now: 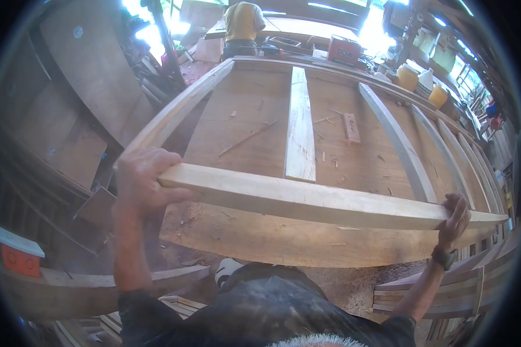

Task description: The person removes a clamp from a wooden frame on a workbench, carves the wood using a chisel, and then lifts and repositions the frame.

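A long pale wooden beam (307, 199) runs across in front of me, the near rail of a big wooden frame. My left hand (147, 176) is wrapped round its left end, at the corner where the side rail (182, 110) meets it. Farther right, my right hand (455, 218) is closed over the same beam, with a watch on that wrist. Slats such as the flat one (300, 127) and the upright one (396, 139) cross the frame. Beneath it lies a brown plywood sheet (243, 153) carrying wood scraps and a small reddish wood block (351, 127).
Another person (243, 24) in a yellow shirt stands at the far bench, near a red box (343, 50). Yellow jugs (407, 77) sit at the back right. Large panels (90, 63) lean on the left. Stacked boards (434, 295) lie at lower right, an orange box (21, 259) at lower left.
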`<action>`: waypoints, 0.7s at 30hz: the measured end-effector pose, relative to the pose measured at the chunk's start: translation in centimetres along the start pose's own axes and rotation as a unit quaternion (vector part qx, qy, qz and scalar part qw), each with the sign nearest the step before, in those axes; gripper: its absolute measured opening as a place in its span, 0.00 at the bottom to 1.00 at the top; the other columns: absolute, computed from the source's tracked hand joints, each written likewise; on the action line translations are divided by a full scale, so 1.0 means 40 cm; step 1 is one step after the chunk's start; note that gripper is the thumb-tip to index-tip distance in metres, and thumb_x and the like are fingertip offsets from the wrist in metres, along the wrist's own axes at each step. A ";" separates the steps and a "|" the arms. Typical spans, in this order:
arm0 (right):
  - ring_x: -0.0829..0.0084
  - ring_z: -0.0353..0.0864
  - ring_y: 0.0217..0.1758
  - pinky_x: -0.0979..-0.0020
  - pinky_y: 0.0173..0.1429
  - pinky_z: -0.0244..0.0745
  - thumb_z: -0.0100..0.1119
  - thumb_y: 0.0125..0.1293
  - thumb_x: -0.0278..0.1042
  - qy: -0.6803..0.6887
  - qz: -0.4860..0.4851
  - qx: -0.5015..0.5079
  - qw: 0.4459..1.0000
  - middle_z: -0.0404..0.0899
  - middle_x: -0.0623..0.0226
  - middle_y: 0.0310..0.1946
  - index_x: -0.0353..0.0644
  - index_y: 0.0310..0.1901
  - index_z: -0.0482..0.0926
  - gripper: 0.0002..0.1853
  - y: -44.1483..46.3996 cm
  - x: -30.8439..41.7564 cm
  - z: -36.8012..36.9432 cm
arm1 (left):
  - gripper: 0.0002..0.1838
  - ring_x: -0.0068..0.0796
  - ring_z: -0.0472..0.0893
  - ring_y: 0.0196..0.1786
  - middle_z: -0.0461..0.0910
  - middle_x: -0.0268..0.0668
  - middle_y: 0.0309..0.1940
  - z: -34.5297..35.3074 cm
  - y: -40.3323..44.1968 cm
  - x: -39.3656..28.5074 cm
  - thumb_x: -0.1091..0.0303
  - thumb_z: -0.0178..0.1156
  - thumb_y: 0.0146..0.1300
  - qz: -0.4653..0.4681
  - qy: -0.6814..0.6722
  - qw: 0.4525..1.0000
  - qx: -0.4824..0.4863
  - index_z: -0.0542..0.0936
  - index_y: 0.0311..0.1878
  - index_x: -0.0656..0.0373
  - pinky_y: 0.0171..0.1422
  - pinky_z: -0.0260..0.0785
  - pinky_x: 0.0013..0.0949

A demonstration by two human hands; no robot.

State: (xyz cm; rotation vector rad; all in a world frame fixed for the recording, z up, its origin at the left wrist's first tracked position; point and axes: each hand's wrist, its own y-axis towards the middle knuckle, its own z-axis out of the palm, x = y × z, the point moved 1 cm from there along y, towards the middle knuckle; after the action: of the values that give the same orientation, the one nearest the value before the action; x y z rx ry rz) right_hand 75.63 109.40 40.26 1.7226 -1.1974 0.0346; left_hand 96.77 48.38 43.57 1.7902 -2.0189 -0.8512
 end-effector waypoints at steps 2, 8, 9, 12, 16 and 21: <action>0.71 0.79 0.31 0.66 0.39 0.71 0.32 0.86 0.50 0.030 0.013 0.004 0.999 0.81 0.62 0.29 0.34 0.41 0.83 0.31 0.039 0.059 -0.007 | 0.30 0.40 0.86 0.31 0.85 0.37 0.27 -0.041 0.024 0.029 0.41 0.81 0.36 0.012 -0.001 1.000 -0.007 0.87 0.35 0.56 0.39 0.76 0.39; 0.76 0.73 0.30 0.69 0.45 0.68 0.29 0.86 0.56 0.028 0.047 0.002 0.999 0.74 0.69 0.24 0.36 0.45 0.83 0.34 0.201 0.148 -0.077 | 0.25 0.32 0.85 0.30 0.86 0.37 0.28 -0.188 0.114 0.034 0.49 0.78 0.44 -0.056 -0.044 0.997 0.019 0.88 0.38 0.60 0.40 0.76 0.35; 0.75 0.74 0.32 0.68 0.46 0.69 0.36 0.85 0.53 0.007 0.018 0.043 0.999 0.76 0.68 0.26 0.35 0.46 0.83 0.30 0.245 0.165 -0.103 | 0.23 0.30 0.84 0.30 0.86 0.36 0.28 -0.210 0.135 0.031 0.51 0.76 0.46 -0.080 -0.070 0.994 0.022 0.88 0.38 0.61 0.40 0.76 0.35; 0.74 0.77 0.35 0.68 0.49 0.70 0.51 0.80 0.45 -0.061 -0.120 0.046 0.990 0.79 0.66 0.32 0.34 0.49 0.84 0.20 0.352 0.169 -0.118 | 0.25 0.29 0.85 0.37 0.87 0.36 0.33 -0.267 0.208 0.044 0.51 0.76 0.49 -0.101 -0.099 0.987 0.078 0.87 0.44 0.62 0.45 0.76 0.35; 0.70 0.80 0.40 0.66 0.57 0.72 0.65 0.67 0.30 -0.135 -0.269 0.027 0.953 0.83 0.63 0.42 0.34 0.61 0.80 0.21 0.466 0.152 -0.130 | 0.41 0.31 0.85 0.46 0.87 0.38 0.42 -0.269 0.280 0.060 0.32 0.70 0.45 -0.019 -0.047 0.999 0.010 0.84 0.48 0.64 0.51 0.74 0.36; 0.49 0.76 0.62 0.55 0.68 0.71 0.42 0.81 0.33 -0.327 -0.371 -0.012 0.869 0.74 0.42 0.63 0.31 0.75 0.62 0.26 0.548 0.269 -0.116 | 0.36 0.34 0.81 0.63 0.84 0.42 0.59 -0.206 0.332 -0.013 0.50 0.78 0.54 0.089 0.067 0.989 -0.100 0.80 0.62 0.60 0.68 0.71 0.39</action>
State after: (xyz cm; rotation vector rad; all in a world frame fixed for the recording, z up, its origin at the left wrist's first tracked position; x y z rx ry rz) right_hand 67.55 105.03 63.38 2.1425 -0.8800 -1.0993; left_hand 91.26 47.59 58.18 1.4930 -1.9003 -0.8228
